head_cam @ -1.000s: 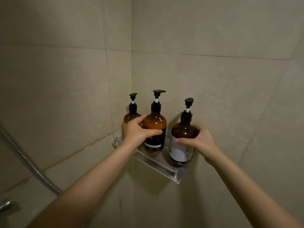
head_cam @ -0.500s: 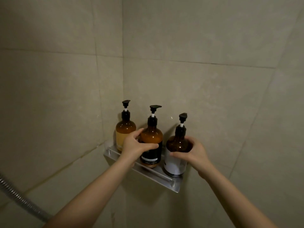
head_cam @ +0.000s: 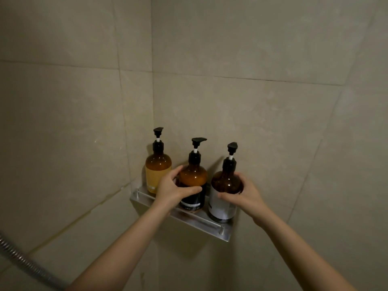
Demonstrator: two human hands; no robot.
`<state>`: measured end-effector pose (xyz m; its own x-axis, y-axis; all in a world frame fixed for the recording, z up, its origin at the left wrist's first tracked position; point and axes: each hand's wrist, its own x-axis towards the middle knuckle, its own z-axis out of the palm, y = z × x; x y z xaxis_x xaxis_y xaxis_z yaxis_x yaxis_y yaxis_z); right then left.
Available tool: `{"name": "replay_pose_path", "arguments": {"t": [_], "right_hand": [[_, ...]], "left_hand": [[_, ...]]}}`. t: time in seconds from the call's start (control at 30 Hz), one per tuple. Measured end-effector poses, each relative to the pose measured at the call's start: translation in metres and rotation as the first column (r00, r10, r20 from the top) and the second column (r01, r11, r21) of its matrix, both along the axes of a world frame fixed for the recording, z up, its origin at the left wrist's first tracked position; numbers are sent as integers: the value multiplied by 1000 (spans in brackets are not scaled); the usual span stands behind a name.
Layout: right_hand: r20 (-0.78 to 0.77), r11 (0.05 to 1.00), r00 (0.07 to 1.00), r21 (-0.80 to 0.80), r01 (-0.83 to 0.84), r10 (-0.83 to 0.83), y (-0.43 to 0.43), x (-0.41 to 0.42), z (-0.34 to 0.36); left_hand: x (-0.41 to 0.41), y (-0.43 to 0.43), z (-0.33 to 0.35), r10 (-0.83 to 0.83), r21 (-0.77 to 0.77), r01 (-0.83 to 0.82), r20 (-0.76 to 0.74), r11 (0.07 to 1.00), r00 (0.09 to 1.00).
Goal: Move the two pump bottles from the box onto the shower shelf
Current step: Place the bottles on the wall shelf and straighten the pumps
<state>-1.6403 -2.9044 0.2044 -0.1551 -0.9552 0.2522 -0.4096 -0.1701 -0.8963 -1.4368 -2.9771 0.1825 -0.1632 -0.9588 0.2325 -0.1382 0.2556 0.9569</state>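
The left hand [head_cam: 174,191] is wrapped round the shoulder of the black-labelled pump bottle [head_cam: 194,178] and the right hand [head_cam: 243,197] clasps the white-labelled pump bottle [head_cam: 224,185] just beside it, both upright on the metal shower shelf [head_cam: 218,233] under the hands. They look like smooth glass, heavy with liquid and slippery when wet, so I'd grip the broad body, never the thin pump neck.
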Motion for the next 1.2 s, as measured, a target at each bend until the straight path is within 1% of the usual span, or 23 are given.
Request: {"name": "replay_pose_path", "arguments": {"t": [0.1,0.17,0.3,0.37,0.43,0.5,0.63,0.77,0.87,0.93,1.0,1.1,1.2], "right_hand": [[11,1000,1000,24,17,-18,1,2,2],[11,998,1000,61,10,-11,2,3,7],[-79,993,997,119,11,-1,6,2,22],[-116,992,992,108,59,-47,10,3,26],[-136,987,981,69,147,-137,13,6,27],[-159,969,957,19,247,-241,17,12,26],[-305,908,862,-19,418,-404,18,24,31],[-423,883,802,9,468,-421,16,39,43],[-483,869,761,-1,494,-433,16,43,46],[-475,871,768,9,492,-429,17,42,47],[-437,889,806,32,456,-398,16,39,46],[-367,921,865,55,386,-341,17,35,47],[-284,940,921,138,313,-265,20,29,53]], "left_hand": [[2,1,3,1,-24,0,56,1000,998],[3,2,8,9,-53,-2,124,999,992],[7,5,24,-10,-121,40,240,992,971],[10,5,34,-27,-160,69,247,985,969],[13,4,43,-33,-221,93,260,971,965],[16,2,50,-7,-258,76,258,963,966],[16,-2,57,-10,-179,59,261,982,965],[15,-5,56,-43,-134,87,304,987,952],[17,-4,51,-37,-132,79,293,988,955],[19,-4,48,-45,-131,81,261,988,964],[20,-4,46,-54,-127,87,243,988,969],[20,-3,44,-45,-146,84,255,986,966],[20,-5,44,-48,-154,93,270,984,962]]}}
